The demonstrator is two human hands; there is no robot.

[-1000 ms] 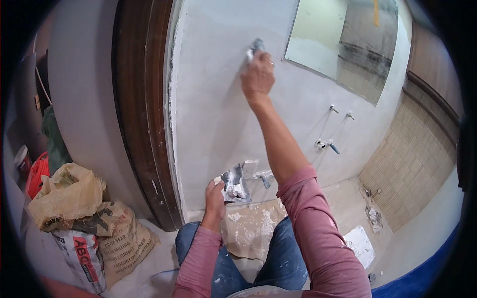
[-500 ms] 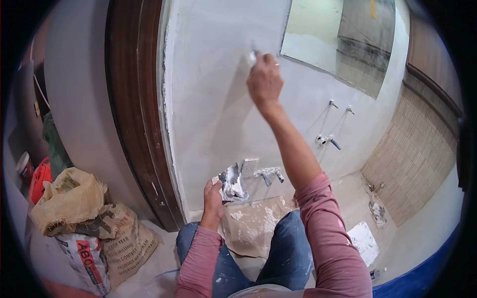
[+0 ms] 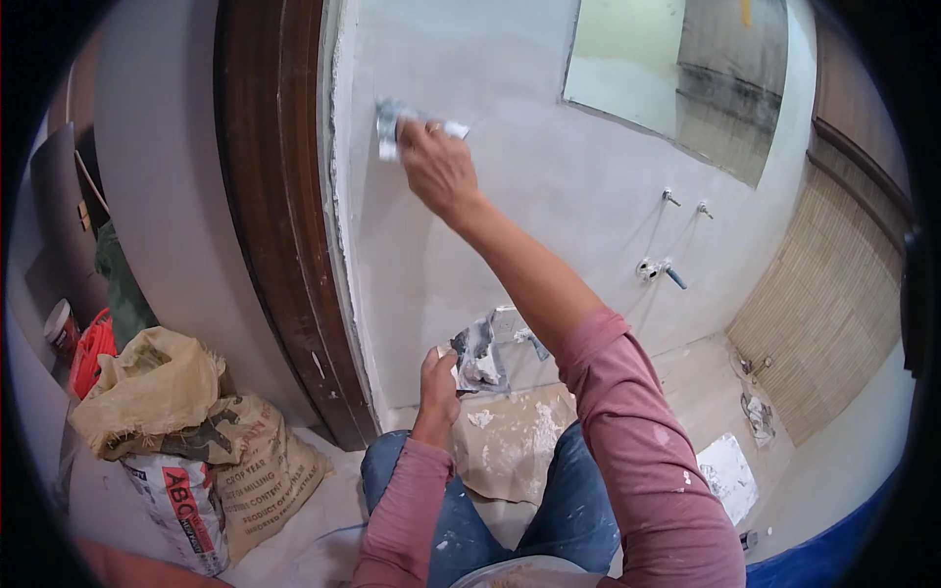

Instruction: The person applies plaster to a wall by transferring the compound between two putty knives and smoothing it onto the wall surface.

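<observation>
My right hand (image 3: 438, 169) is closed on a wide putty knife (image 3: 388, 137), its blade against the pale wall (image 3: 549, 186) near the dark wooden door frame (image 3: 279, 216). That blade is slightly smeared by motion and carries white putty. Lower down, in front of my knees, my left hand (image 3: 436, 390) grips a second putty knife (image 3: 477, 343). White putty (image 3: 484, 368) lies on its smeared metal blade. The left handle is mostly hidden by my fingers.
A mirror (image 3: 676, 88) hangs at upper right, above pipe stubs (image 3: 659, 271). Sacks (image 3: 270, 480) stand at lower left. Putty-spattered brown paper (image 3: 515, 451) covers floor between my knees; a spattered white board (image 3: 727, 477) lies right. A wall box (image 3: 504, 319) sits behind the left knife.
My right hand has swept left and slightly down across the wall with its putty knife, whose blade now shows broadside. My left hand has shifted slightly right with its loaded knife.
</observation>
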